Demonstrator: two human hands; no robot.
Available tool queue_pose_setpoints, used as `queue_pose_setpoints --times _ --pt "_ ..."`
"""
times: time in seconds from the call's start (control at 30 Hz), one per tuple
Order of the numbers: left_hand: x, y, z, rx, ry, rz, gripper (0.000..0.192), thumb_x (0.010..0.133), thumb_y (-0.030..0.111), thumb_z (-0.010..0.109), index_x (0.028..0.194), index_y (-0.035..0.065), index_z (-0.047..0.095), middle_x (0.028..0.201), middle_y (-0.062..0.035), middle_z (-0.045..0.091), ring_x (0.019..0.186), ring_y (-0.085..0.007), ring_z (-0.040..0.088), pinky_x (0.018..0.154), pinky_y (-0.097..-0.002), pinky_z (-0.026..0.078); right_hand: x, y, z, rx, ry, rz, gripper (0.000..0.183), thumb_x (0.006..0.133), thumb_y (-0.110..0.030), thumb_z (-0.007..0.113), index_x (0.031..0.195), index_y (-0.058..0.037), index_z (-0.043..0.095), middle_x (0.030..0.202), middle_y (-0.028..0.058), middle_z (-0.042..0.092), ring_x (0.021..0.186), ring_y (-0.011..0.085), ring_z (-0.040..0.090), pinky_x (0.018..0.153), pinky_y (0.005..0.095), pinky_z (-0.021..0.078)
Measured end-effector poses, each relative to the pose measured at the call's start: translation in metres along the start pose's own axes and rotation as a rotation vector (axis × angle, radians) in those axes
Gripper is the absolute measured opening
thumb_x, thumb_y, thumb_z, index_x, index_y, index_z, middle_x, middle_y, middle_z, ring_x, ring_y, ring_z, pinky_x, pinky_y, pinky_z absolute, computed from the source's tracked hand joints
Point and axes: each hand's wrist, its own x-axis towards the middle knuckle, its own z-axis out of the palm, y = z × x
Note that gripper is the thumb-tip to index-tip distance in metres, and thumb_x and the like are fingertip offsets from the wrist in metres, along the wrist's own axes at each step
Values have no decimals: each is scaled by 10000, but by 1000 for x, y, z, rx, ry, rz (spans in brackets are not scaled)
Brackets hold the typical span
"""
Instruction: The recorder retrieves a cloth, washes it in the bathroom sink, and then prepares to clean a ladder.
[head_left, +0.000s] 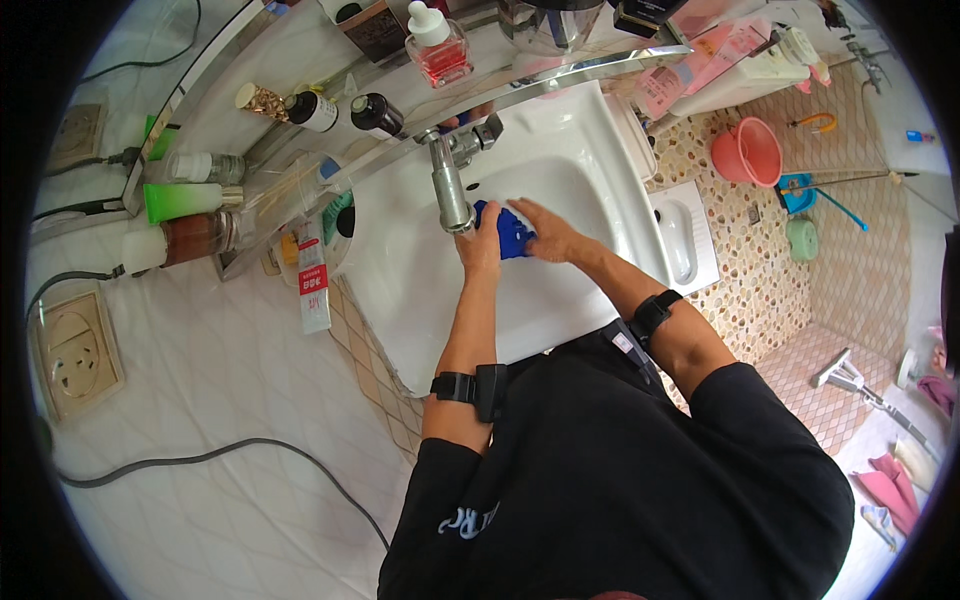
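A blue cloth (514, 234), crumpled, is between my two hands over the basin of a white ceramic sink (540, 300). My left hand (480, 238) grips the cloth's left side, just beside the mouth of the metal faucet (450, 187). My right hand (551, 231) lies at the cloth's right edge with its fingers stretched out and somewhat blurred; whether it pinches the cloth is unclear. No water stream can be made out under the faucet.
A mirrored shelf (555, 81) with bottles runs behind the faucet. A toothpaste-like tube (313, 281) lies left of the sink. On the floor to the right are a squat toilet (679, 236) and a pink bucket (761, 154). A dark cable (255, 442) hangs at the left.
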Motion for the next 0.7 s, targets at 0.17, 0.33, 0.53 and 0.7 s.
queue_pose_setpoints --times 0.17,0.33,0.53,0.7 --pt "-30 13 -2 -269 -55 -155 291 805 191 757 1042 70 638 977 -51 628 962 -186 594 800 -416 519 5 -2 16 485 -218 110 666 659 -157 751 1261 -69 480 1232 174 551 1135 330 549 978 364 438" --pt "-11 1 -63 -501 166 -72 236 838 94 712 1041 57 597 1016 -82 633 899 -241 639 840 -437 542 32 -53 0 75 -274 72 255 673 -74 643 914 -17 581 892 201 647 920 366 625 796 432 504" --pt "9 -26 -96 -469 164 -455 507 886 366 650 1210 16 479 1319 -153 458 1036 -359 581 813 -533 556 44 -103 4 -287 -236 -293 316 705 -86 666 996 -19 560 956 190 626 896 371 628 750 455 526" --pt "6 -43 -84 -1132 -388 -565 577 873 489 622 1156 -1 513 1207 -195 550 1070 -425 554 900 -564 486 16 -121 2 -379 -227 -510 261 760 -25 592 1017 -18 548 977 140 577 922 354 581 744 397 518"
